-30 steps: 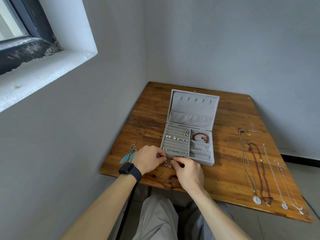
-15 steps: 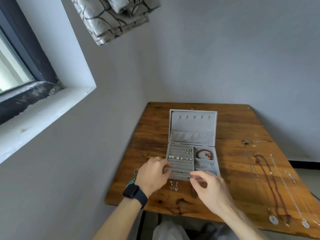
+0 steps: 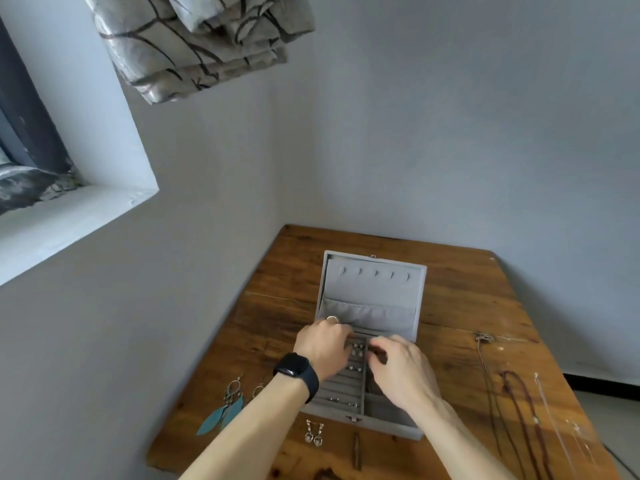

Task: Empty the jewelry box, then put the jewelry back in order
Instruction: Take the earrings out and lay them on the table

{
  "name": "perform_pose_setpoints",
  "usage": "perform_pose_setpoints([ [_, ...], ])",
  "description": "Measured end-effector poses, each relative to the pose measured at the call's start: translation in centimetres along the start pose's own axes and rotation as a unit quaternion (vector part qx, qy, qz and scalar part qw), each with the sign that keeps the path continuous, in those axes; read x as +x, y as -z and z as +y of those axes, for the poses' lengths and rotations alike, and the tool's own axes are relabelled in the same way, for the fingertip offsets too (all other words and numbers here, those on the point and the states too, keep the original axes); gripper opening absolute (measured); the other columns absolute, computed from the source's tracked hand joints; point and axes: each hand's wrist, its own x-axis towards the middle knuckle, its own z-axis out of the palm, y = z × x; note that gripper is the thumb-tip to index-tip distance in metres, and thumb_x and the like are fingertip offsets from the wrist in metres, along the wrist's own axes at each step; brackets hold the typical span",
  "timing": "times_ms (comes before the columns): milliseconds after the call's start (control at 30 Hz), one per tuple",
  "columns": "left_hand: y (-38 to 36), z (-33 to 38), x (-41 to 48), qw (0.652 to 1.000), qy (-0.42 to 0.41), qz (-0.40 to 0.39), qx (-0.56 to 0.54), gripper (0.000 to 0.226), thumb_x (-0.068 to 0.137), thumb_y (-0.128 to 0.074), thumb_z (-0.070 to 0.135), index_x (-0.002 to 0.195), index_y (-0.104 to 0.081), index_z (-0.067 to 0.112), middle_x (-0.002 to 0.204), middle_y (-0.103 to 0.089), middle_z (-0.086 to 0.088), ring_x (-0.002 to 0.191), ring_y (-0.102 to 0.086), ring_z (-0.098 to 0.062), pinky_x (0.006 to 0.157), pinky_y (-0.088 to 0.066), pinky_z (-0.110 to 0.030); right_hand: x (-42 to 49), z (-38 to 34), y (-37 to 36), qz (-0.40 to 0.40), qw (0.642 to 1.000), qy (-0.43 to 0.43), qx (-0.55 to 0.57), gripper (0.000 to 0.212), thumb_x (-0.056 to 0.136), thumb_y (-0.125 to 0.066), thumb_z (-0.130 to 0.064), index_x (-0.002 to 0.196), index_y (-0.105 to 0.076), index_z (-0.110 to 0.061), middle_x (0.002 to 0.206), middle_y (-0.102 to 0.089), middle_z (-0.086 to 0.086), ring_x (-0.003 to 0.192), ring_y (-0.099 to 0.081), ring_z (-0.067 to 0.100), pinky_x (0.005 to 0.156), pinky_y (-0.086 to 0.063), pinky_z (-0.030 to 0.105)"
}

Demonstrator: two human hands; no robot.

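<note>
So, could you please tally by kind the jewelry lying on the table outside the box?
Teal feather earrings: 2
Silver drop earrings: 2
Necklaces: 4 (the thin chains are faint)
Total: 8

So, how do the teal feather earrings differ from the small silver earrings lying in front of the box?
The teal feather earrings are long and blue-green; the small silver earrings are short and pale metal. The feather pair lies left of the jewelry box; the silver pair lies before its front wall, near the clasp. Both are pairs, resting on the wooden table, outside the box.
</note>
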Motion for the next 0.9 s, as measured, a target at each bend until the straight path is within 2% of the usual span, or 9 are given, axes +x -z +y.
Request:
perform_pose_setpoints([
  [200, -1.5, 0.1, 2.0, 0.999, 0.016, 0.034, 0.026, 0.026, 0.097, -0.054, 0.041, 0.116, -0.067, 0.030, 0.115, -0.064, 0.002, 0.109, -0.059, -0.021, 0.086, -0.050, -0.036, 2.5, 0.6, -1.1, -0.014, 0.999, 0.023, -0.039, 0.024, 0.095, -0.056, -0.037, 0.113, -0.072, -0.033, 0.108, -0.065, -0.005, 0.103, -0.063, 0.020, 0.081, -0.052, 0.031],
  [367, -2.8, -0.4, 1.2, 0.998, 0.013, 0.052, 0.034, 0.026, 0.099, -0.052, 0.038, 0.119, -0.069, 0.039, 0.118, -0.064, 0.007, 0.116, -0.054, -0.019, 0.094, -0.043, -0.037, 2.7, 0.2, -2.1, -0.021, 0.996, 0.026, -0.086, 0.026, 0.097, -0.053, -0.039, 0.114, -0.072, -0.034, 0.112, -0.064, -0.004, 0.112, -0.057, 0.023, 0.085, -0.050, 0.033],
  [600, -3.6, 0.1, 1.0, 0.997, 0.029, 0.056, 0.051, 0.024, 0.097, -0.052, 0.027, 0.113, -0.070, 0.031, 0.117, -0.065, 0.006, 0.116, -0.054, -0.020, 0.094, -0.041, -0.037, 2.9, -0.3, -2.6, 0.000, 0.997, 0.004, -0.080, 0.022, 0.095, -0.059, -0.026, 0.111, -0.073, -0.028, 0.109, -0.063, 0.000, 0.108, -0.057, 0.023, 0.078, -0.052, 0.034],
  [733, -3.1, 0.1, 1.0, 0.998, 0.040, 0.047, 0.006, 0.018, 0.096, -0.056, 0.032, 0.108, -0.070, 0.030, 0.111, -0.068, 0.007, 0.110, -0.057, -0.018, 0.093, -0.041, -0.035, 3.4, -0.4, -2.1, -0.015, 0.999, -0.023, -0.037, 0.020, 0.092, -0.062, -0.021, 0.108, -0.075, -0.025, 0.110, -0.064, 0.001, 0.106, -0.061, 0.023, 0.080, -0.049, 0.030],
  [833, -2.1, -0.4, -0.1, 0.993, 0.064, 0.042, -0.088, 0.013, 0.096, -0.059, 0.036, 0.103, -0.069, 0.033, 0.103, -0.069, 0.009, 0.098, -0.062, -0.014, 0.083, -0.051, -0.032, 2.2, -0.4, -1.2, -0.010, 0.999, -0.029, 0.044, 0.014, 0.094, -0.061, -0.020, 0.100, -0.073, -0.025, 0.105, -0.063, -0.004, 0.102, -0.061, 0.018, 0.084, -0.049, 0.029],
  [900, -1.2, -0.5, -1.3, 0.982, 0.078, 0.045, -0.164, 0.009, 0.095, -0.060, 0.037, 0.100, -0.068, 0.035, 0.095, -0.069, 0.014, 0.089, -0.063, -0.006, 0.076, -0.055, -0.029, 0.5, -0.5, -0.5, 0.013, 0.994, -0.025, 0.106, 0.009, 0.096, -0.063, -0.022, 0.098, -0.069, -0.027, 0.100, -0.065, -0.011, 0.096, -0.062, 0.009, 0.078, -0.047, 0.016],
])
